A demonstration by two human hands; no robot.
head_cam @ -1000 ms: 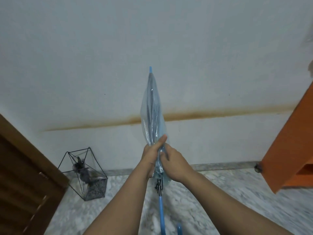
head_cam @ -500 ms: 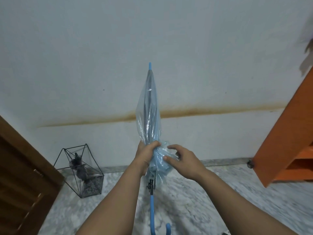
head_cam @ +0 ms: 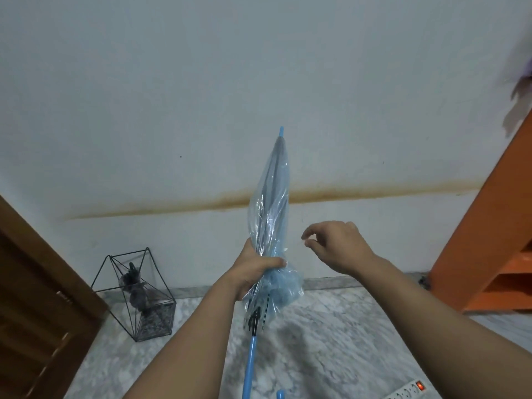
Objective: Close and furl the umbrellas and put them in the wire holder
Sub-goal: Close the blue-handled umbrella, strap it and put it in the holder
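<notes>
From the head camera I see my left hand (head_cam: pixel 254 272) wrapped round the gathered canopy of the clear blue umbrella (head_cam: pixel 272 214), fingers curled tight over the bunched plastic near its lower end; the umbrella stands nearly upright in front of the wall (head_cam: pixel 201 96), tip pointing up and leaning slightly right; its blue shaft (head_cam: pixel 250 364) runs down below my fist toward the bottom edge, and the loose hem of the canopy puffs out just under my grip. My right hand (head_cam: pixel 338 246) hangs in the air to the right of the canopy, apart from it; thumb and forefinger are drawn close together, the other fingers loosely bent, and I cannot tell whether anything thin is caught between them. The wire holder (head_cam: pixel 135 295) sits on the marble floor (head_cam: pixel 331 341) at the left against the wall, with a dark furled umbrella (head_cam: pixel 135 286) already standing inside it; a brown door (head_cam: pixel 37 298) is beside it. An orange cabinet (head_cam: pixel 495 226) fills the right edge; a white power strip (head_cam: pixel 408 390) with a lit red switch lies at the bottom right.
</notes>
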